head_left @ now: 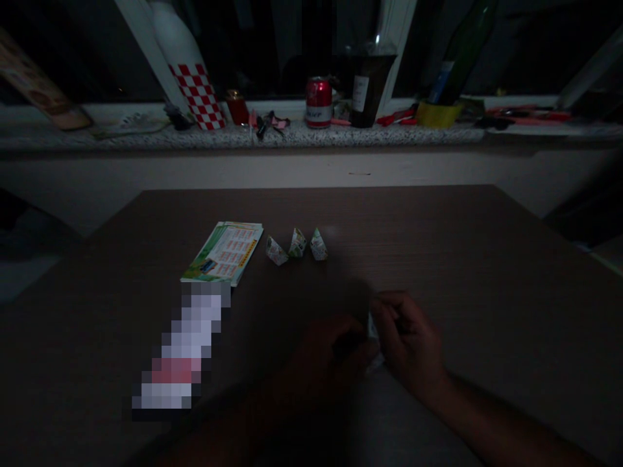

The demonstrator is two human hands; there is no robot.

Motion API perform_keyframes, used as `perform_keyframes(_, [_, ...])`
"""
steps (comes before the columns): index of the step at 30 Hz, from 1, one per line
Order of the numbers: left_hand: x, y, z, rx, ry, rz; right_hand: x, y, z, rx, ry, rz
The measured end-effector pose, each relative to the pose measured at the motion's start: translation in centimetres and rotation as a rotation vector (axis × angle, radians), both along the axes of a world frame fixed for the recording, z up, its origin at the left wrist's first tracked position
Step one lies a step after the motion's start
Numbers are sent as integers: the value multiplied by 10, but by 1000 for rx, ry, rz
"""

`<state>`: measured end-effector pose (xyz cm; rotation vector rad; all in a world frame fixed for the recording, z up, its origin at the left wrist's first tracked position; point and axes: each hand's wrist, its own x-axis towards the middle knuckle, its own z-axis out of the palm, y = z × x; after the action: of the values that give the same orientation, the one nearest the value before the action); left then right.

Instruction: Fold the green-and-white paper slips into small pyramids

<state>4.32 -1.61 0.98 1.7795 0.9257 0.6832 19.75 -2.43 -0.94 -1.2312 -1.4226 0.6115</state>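
Note:
Low over the table, my left hand [333,344] and my right hand [413,344] meet with their fingers closed in a pinch. Between the fingertips shows a small pale piece of folded paper [373,327]; dim light and the fingers hide most of it. Beyond my hands, three small folded paper pieces [297,244] with a green and white print stand in a row. A stack of printed calendar leaflets [224,253] lies left of them, apart from both hands.
A pixelated flat object with a dark edge [182,350] lies below the leaflets on the brown table [413,227]. Behind, the stone windowsill [272,137] holds a checkered white bottle [197,91], a red can [318,102], a dark cup [367,91] and a green bottle [457,58].

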Motion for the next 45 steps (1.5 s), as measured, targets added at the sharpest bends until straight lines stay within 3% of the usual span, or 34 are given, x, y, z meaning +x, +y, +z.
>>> perform_keyframes(3, [-2,2,-3,-67,-55,28,-1,-1,1,-57,93,112])
perform_keyframes(6, [-7,6,-7,-177,-173,111,3,-2,0,-190,209,318])
perform_keyframes(9, [-10,9,-9,-263,-262,146,8,-3,-3,-221,93,523])
perform_keyframes(11, [-10,10,-10,-279,-280,134,9,-4,-4,-221,29,569])
perform_keyframes(21, [-8,9,-11,-303,-260,65,8,-4,1,-155,14,562])
perform_keyframes(33, [-8,7,-7,-311,-228,0,10,-4,-1,-90,-32,426])
perform_keyframes(40, [-8,4,-8,-322,-218,-26,11,-3,-5,-187,84,405])
perform_keyframes(45, [-9,6,-8,-310,-254,72,12,-1,-1,-204,67,514])
